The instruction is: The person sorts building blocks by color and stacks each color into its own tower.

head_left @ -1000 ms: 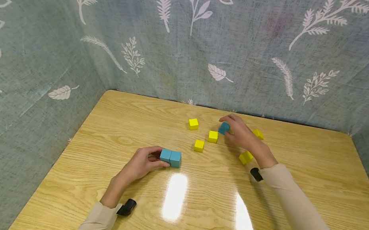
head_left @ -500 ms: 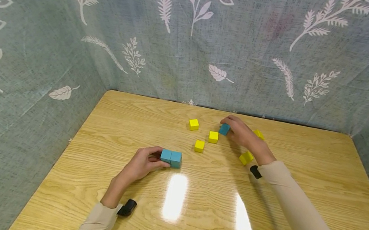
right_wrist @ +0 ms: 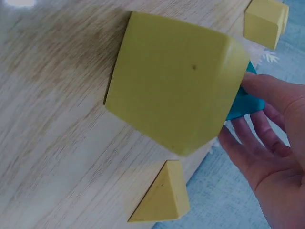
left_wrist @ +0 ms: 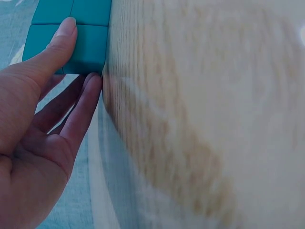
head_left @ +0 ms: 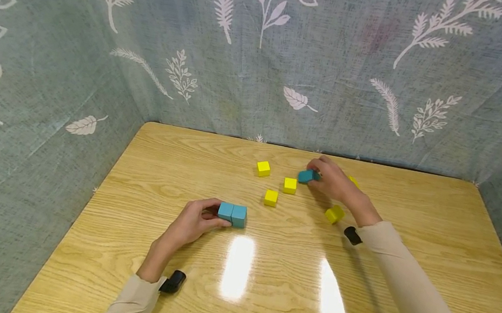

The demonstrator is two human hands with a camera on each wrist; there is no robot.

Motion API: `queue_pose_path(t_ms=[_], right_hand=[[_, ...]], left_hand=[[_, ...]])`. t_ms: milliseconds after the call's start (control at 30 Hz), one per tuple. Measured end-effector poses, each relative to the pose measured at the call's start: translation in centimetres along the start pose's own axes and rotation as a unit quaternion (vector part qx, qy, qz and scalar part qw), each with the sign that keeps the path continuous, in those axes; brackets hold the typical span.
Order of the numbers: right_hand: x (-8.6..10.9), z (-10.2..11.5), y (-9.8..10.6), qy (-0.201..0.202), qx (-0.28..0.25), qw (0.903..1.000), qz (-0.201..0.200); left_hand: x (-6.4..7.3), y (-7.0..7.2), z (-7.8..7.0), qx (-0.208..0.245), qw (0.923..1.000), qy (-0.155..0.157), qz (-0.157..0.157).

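Blue cubes (head_left: 239,216) sit side by side on the wooden table, and my left hand (head_left: 191,222) grips them from the left. In the left wrist view, these blue cubes (left_wrist: 88,45) show two rows of faces, with the thumb across the front and the fingers beneath. Farther back, my right hand (head_left: 330,180) pinches a blue block (head_left: 306,176) low over the table, just behind a yellow cube (head_left: 289,185). A large yellow block (right_wrist: 176,81) covers most of that blue block (right_wrist: 245,102) in the right wrist view.
Two more yellow cubes (head_left: 263,169) (head_left: 271,198) lie between the hands. A tilted yellow block (head_left: 335,214) lies under the right forearm. Behind that wrist, a yellow triangular block (head_left: 354,181) is partly hidden. Leaf-patterned cloth (head_left: 242,84) stands behind the table (head_left: 146,162).
My right hand has shifted slightly to the right, and the blue block in it has turned, showing a wider shape. My left hand and its blue cubes have stayed still.
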State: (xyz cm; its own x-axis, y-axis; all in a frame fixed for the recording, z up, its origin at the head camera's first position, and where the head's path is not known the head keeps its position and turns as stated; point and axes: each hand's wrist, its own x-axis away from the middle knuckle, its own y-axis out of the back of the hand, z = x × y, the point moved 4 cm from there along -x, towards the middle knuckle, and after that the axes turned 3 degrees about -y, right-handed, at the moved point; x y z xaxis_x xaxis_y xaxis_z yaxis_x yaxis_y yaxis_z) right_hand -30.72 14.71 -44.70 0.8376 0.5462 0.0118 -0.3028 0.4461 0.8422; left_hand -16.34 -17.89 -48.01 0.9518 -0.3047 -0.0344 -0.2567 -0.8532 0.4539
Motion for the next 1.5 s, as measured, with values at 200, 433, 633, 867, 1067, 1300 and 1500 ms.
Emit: queue_pose_path(t_ms=[200,433,633,867,1067,1300,1500], right_hand=[[0.8,0.4,0.8,0.029,-0.017,0.999,-0.029],[1.7,1.3,1.2,0.05,-0.042,0.9962,-0.058],[2.3,2.6,1.0,0.053,-0.068,0.9939,-0.068],[2.9,4.2,0.3,0.086,-0.088,0.9892,-0.08],[3.2,5.4,-0.3,0.092,-0.107,0.9871,-0.077],[3.3,7.1,-0.9,0.106,-0.13,0.9817,-0.089],[3.2,8.4,-1.7,0.122,-0.142,0.9779,-0.093]], left_hand=[[0.0,0.0,-0.1,-0.009,0.9999,0.004,0.0],[0.1,0.1,-0.1,-0.006,1.0,-0.003,0.001],[0.1,0.1,-0.1,0.001,1.0,-0.007,0.0],[0.1,0.0,0.0,-0.003,0.9997,-0.023,-0.001],[0.1,-0.1,0.0,0.004,0.9999,-0.015,-0.001],[0.1,-0.1,0.2,0.008,0.9997,-0.023,0.001],[0.0,0.0,0.0,0.009,0.9999,-0.014,0.001]])
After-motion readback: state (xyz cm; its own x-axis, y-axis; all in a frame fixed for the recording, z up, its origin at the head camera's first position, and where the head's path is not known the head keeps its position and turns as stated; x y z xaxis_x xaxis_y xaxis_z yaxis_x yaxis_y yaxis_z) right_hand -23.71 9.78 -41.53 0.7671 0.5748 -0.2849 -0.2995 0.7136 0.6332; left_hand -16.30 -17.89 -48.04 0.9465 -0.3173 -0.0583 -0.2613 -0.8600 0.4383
